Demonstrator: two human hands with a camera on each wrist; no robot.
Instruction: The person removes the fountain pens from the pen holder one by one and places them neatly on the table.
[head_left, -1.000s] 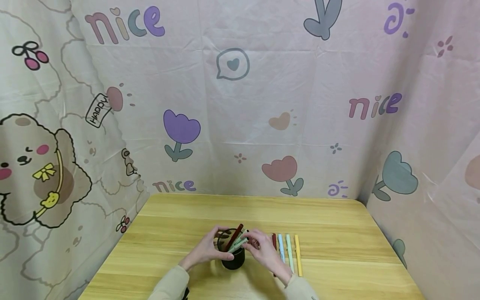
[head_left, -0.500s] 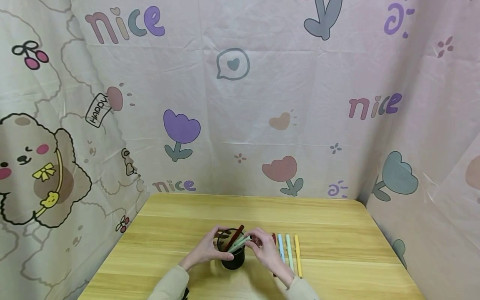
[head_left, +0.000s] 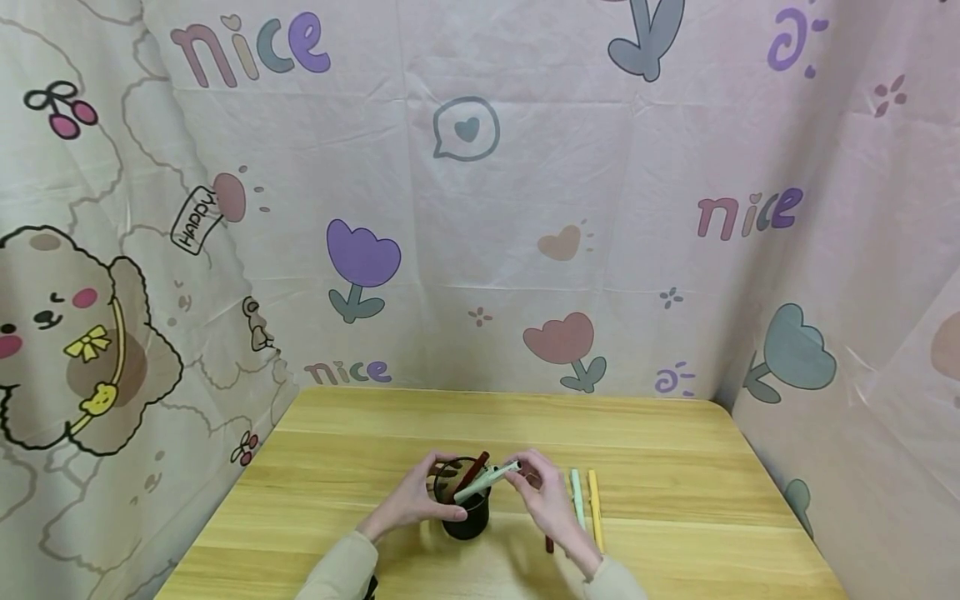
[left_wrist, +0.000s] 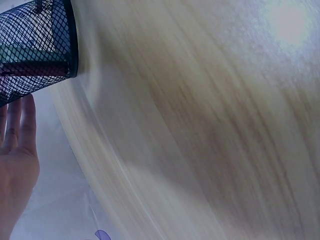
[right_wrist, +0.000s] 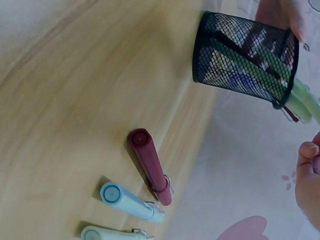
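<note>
Here, the mesh cup (head_left: 466, 525) stands between the hands (head_left: 416, 498) (head_left: 549, 502).

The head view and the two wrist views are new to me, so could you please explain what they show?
There is no machine here: a person works with a bare left hand and right hand. The head view comes from a camera worn on the head, looking forward and down; each wrist view comes from a camera on that wrist. Above the wood-grain table, the left hand holds a black mesh pen holder with a dark red pen inside. The right hand's grip is on the upper end of a pale green pen reaching into the holder. To the right lie a maroon pen, a light blue pen, a mint pen and a yellow pen.
</note>
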